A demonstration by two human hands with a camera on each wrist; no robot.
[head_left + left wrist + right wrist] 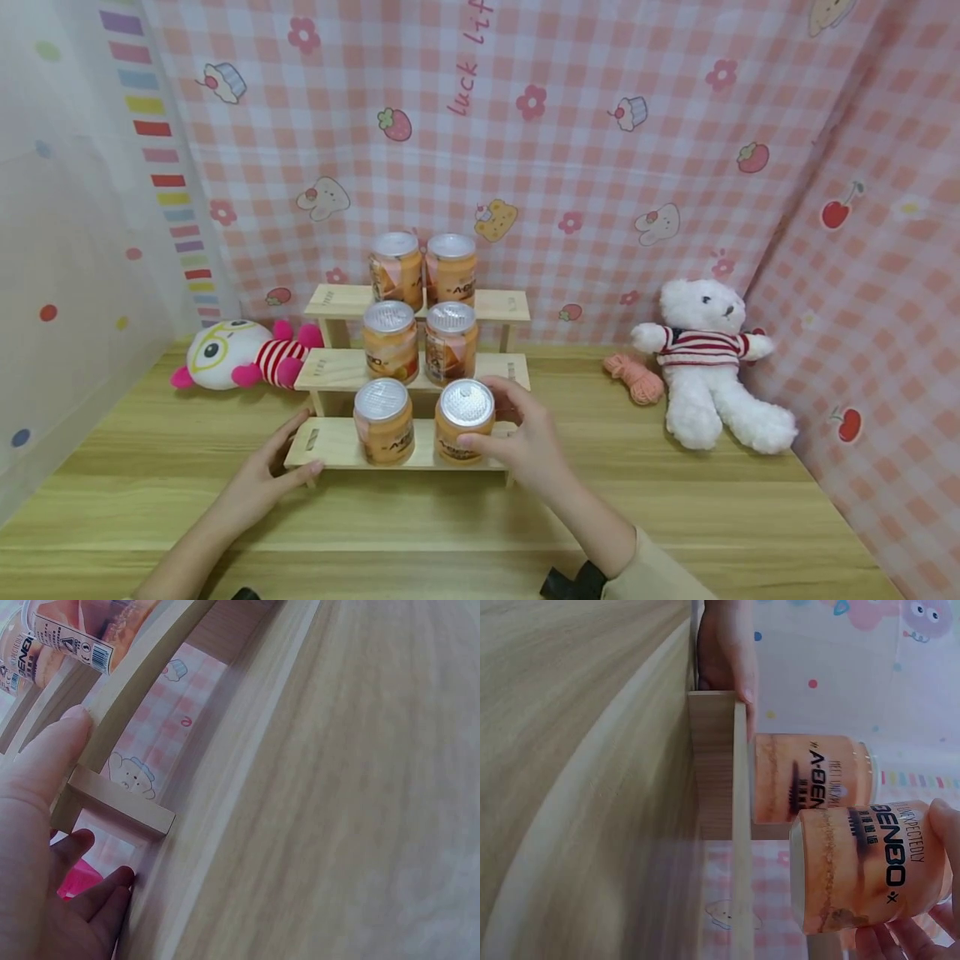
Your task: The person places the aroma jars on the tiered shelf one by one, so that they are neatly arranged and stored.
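A three-step wooden display stand point(337, 452) carries orange cans with silver lids, two to a step. My right hand point(532, 437) grips the right-hand can point(464, 423) of the lowest step, thumb in front and fingers round its far side. In the right wrist view a gap shows between this can's point(862, 870) base and the board. Its neighbour, another can point(384, 422), stands upright on the same step. My left hand point(258, 479) holds the left end of the lowest step; in the left wrist view its thumb point(56, 754) lies against the board and the fingers are beyond the leg.
More cans point(390, 342) stand upright on the middle and top steps. A plush toy point(240, 354) lies left of the stand. To the right are pink yarn point(637, 379) and a white teddy bear point(705, 358). Checked cloth point(570, 167) hangs behind the wooden table point(420, 533).
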